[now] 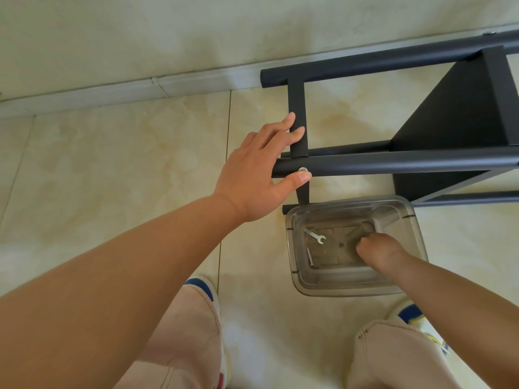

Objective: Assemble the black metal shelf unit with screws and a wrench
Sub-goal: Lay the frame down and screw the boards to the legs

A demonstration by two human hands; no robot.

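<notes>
Two hands: both bare, both in view, reaching away from the camera.
Left hand [254, 175]: centre of the frame, fingers straight and spread; fingertips rest on the short vertical crossbar [298, 119], thumb tip lies against a silver screw head [303, 170].
Right hand [379, 248]: lower right of centre, down inside the clear plastic bin [304, 287], fingers curled under near the bin's bottom; I cannot tell whether they hold anything.
Shelf unit [449, 108]: black metal, lying on its side across the upper right of the frame, its round tubes running left to right and a flat black panel between them.
Front tube [407, 162]: crosses the middle right; the screw head sits near its left end, just below the crossbar's foot.
Wrench [314, 235]: small, silver, open-ended, flat on the bin's bottom at its upper left, apart from the right hand.
Long screw [309, 256]: lies along the bin's left wall, below the wrench.
Bin position: on the floor, touching or just beside the lowest tube of the shelf unit.
Floor [126, 169]: glossy beige tiles; a pale skirting strip crosses the upper left.
Legs: light pink trousers [191, 332] and white shoes with blue at the bottom edge.
</notes>
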